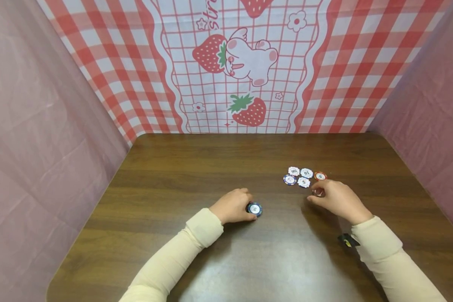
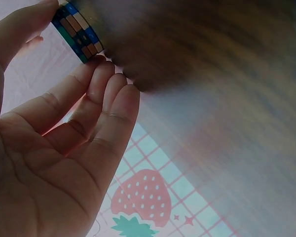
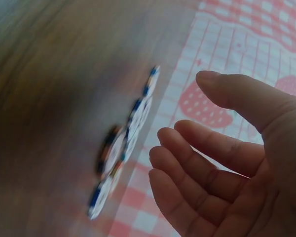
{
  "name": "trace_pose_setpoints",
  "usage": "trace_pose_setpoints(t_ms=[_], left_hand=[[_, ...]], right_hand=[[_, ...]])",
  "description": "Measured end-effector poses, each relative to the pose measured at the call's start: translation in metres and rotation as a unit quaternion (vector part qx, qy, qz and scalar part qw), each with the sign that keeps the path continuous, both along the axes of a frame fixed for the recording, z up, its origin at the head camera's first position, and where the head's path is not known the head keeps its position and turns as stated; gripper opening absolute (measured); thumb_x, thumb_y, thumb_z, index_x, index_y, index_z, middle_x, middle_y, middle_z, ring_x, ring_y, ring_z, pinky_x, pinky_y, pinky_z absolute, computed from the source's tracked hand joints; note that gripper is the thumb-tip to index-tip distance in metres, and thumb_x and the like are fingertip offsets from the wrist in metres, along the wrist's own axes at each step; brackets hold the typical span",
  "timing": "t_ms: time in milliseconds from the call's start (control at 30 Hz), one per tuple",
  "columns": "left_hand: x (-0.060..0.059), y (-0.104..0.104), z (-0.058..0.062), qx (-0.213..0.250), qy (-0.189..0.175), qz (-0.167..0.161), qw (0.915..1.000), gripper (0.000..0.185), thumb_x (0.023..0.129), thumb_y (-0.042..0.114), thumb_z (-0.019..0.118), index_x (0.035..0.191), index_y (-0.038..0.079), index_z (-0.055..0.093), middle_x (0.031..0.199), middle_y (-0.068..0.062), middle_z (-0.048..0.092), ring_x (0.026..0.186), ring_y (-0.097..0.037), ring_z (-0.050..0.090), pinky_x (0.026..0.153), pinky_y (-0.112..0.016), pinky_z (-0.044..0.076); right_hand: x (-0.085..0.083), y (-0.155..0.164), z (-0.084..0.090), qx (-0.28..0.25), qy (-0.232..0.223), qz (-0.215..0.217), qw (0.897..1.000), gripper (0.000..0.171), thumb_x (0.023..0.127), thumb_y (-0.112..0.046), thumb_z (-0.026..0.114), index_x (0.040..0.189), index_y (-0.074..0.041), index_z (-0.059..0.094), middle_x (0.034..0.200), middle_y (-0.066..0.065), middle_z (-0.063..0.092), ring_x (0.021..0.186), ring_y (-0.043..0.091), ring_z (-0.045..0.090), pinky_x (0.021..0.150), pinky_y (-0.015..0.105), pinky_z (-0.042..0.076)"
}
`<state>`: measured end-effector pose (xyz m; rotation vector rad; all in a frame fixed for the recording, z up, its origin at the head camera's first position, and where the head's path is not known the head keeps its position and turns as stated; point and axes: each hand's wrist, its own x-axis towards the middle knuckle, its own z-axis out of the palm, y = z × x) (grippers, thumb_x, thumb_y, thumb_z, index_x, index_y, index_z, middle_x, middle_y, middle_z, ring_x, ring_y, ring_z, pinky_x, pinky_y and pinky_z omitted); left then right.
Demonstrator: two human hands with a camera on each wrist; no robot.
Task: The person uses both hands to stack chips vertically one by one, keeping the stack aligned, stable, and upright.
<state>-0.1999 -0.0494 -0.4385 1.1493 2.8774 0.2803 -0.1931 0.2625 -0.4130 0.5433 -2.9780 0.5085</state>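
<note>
My left hand (image 1: 232,206) pinches a small stack of poker chips (image 1: 254,209) by its rim, between thumb and fingertips. Blue and green edges with pale blocks show on the stack in the left wrist view. To the right, my right hand (image 1: 337,199) is over the table, thumb and fingers apart with nothing between them. Under its fingers lies a dark-edged chip (image 1: 318,192), partly hidden in the head view. Just beyond are a red-edged chip (image 1: 320,176), a blue-edged chip (image 1: 290,180) and several white-faced chips (image 1: 303,182), laid flat close together.
The brown wooden table (image 1: 219,167) ends at a checked strawberry cloth (image 1: 249,63) hanging behind it. Pink curtains (image 1: 41,147) hang at both sides. A small dark object with a yellow mark (image 1: 349,240) is by the right sleeve cuff.
</note>
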Motion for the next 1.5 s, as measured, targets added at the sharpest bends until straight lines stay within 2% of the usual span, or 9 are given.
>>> trace_pose_setpoints(t_ms=[133,400,633,733,867,967,1167,1367,1500], left_hand=[[0.000,0.000,0.000,-0.004,-0.001,-0.002,1.0000,0.031,0.076,0.040,0.078,0.093,0.015,0.073,0.089,0.003,0.063,0.082,-0.012,0.059,0.075,-0.026,0.049],[0.000,0.000,0.000,-0.007,-0.002,-0.004,1.0000,0.030,0.077,0.039,0.078,0.093,0.015,0.073,0.090,0.002,0.063,0.083,-0.012,0.059,0.076,-0.026,0.049],[0.001,0.000,0.001,-0.007,0.001,-0.005,1.0000,0.029,0.077,0.038,0.079,0.092,0.015,0.073,0.090,0.002,0.063,0.082,-0.012,0.060,0.076,-0.026,0.049],[0.000,0.000,0.001,-0.007,0.001,-0.004,1.0000,0.029,0.077,0.039,0.079,0.092,0.015,0.073,0.090,0.002,0.063,0.082,-0.012,0.060,0.076,-0.026,0.049],[0.000,0.001,0.001,-0.009,0.002,-0.005,0.9999,0.028,0.076,0.039,0.079,0.091,0.015,0.073,0.089,0.003,0.063,0.082,-0.012,0.060,0.075,-0.026,0.049],[0.000,0.001,0.001,-0.010,0.002,-0.004,0.9999,0.028,0.076,0.038,0.079,0.091,0.015,0.073,0.089,0.003,0.063,0.082,-0.013,0.060,0.076,-0.026,0.049],[0.001,0.001,0.001,-0.011,-0.003,-0.002,0.9999,0.028,0.076,0.038,0.079,0.091,0.015,0.073,0.090,0.002,0.063,0.082,-0.013,0.060,0.076,-0.027,0.049],[0.000,0.001,0.002,-0.010,-0.008,0.002,0.9999,0.030,0.076,0.039,0.079,0.093,0.015,0.073,0.091,0.002,0.063,0.083,-0.013,0.060,0.077,-0.027,0.049],[0.000,0.001,0.002,-0.012,-0.011,0.004,0.9999,0.031,0.076,0.039,0.079,0.094,0.015,0.073,0.092,0.002,0.063,0.084,-0.013,0.061,0.078,-0.027,0.050]], right_hand=[[-0.002,0.013,-0.003,0.005,-0.010,-0.012,1.000,0.020,0.079,-0.025,0.075,0.089,-0.007,0.072,0.071,-0.004,0.065,0.065,0.011,0.055,0.060,0.035,0.043],[-0.006,0.025,-0.009,0.028,-0.043,-0.015,0.999,0.019,0.079,-0.022,0.076,0.074,-0.011,0.061,0.065,-0.001,0.048,0.063,0.015,0.040,0.056,0.031,0.031],[-0.009,0.026,-0.013,0.042,-0.049,-0.009,0.998,0.019,0.079,-0.021,0.077,0.077,-0.008,0.064,0.068,0.001,0.052,0.064,0.016,0.041,0.057,0.033,0.034],[-0.011,0.026,-0.014,0.042,-0.047,-0.005,0.998,0.019,0.078,-0.020,0.077,0.083,-0.004,0.067,0.069,0.001,0.055,0.065,0.016,0.044,0.059,0.034,0.037],[-0.013,0.025,-0.015,0.044,-0.043,0.001,0.998,0.030,0.077,-0.019,0.077,0.099,0.000,0.070,0.075,0.003,0.061,0.069,0.017,0.051,0.063,0.039,0.043],[-0.013,0.025,-0.015,0.049,-0.040,0.006,0.998,0.035,0.077,-0.018,0.077,0.105,0.001,0.070,0.078,0.005,0.062,0.071,0.018,0.053,0.065,0.042,0.045],[-0.014,0.023,-0.014,0.050,-0.040,0.013,0.998,0.035,0.077,-0.017,0.076,0.108,-0.001,0.070,0.072,0.000,0.059,0.069,0.015,0.052,0.063,0.039,0.044],[-0.018,0.024,-0.014,0.053,-0.048,0.014,0.997,0.041,0.080,-0.018,0.075,0.113,0.004,0.065,0.068,0.000,0.054,0.063,0.014,0.047,0.058,0.034,0.038],[-0.020,0.025,-0.013,0.053,-0.051,0.015,0.997,0.038,0.080,-0.018,0.074,0.110,0.003,0.066,0.066,-0.001,0.053,0.061,0.013,0.046,0.056,0.032,0.037]])
